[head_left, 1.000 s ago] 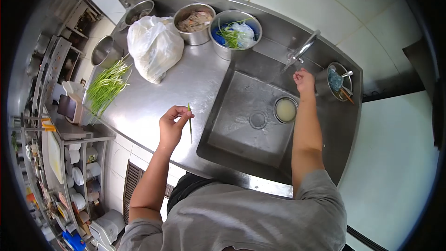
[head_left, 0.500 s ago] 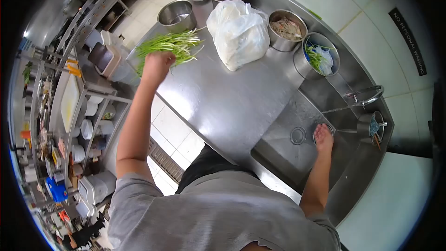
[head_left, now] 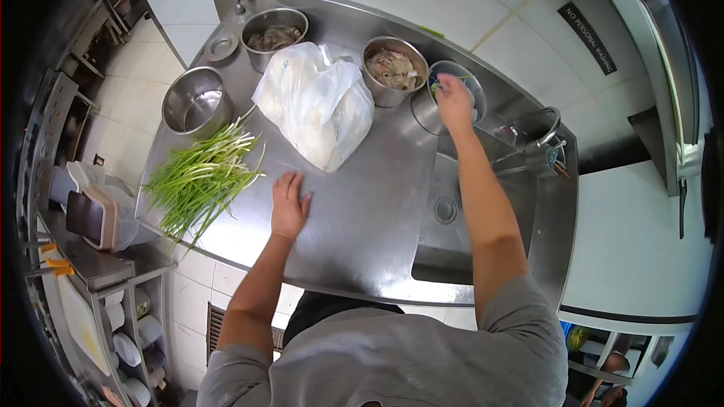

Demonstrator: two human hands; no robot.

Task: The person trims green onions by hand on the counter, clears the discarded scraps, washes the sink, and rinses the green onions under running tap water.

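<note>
My left hand [head_left: 290,206] rests flat on the steel counter [head_left: 354,211], holding nothing. To its left lies a loose heap of spring onions [head_left: 202,179], with pale root ends toward the back. My right hand [head_left: 454,103] is over the steel pot [head_left: 426,111] by the sink, its fingers drawn together; whatever they hold is hidden. Green scraps [head_left: 435,86] show beside those fingertips, and the hand covers much of the pot's contents. Between my hands, farther back, stands a full white plastic bag [head_left: 317,105].
Along the back stand a pot of shrimp-like pieces [head_left: 394,68] and another pot with greyish contents [head_left: 273,36]. A steel pot [head_left: 197,102] sits at the left. The sink [head_left: 452,249] and its tap [head_left: 544,124] are at the right.
My left hand has left the spring onions and come down on the counter. My right hand has moved from the sink up to the pot of greens. The view has turned right.
</note>
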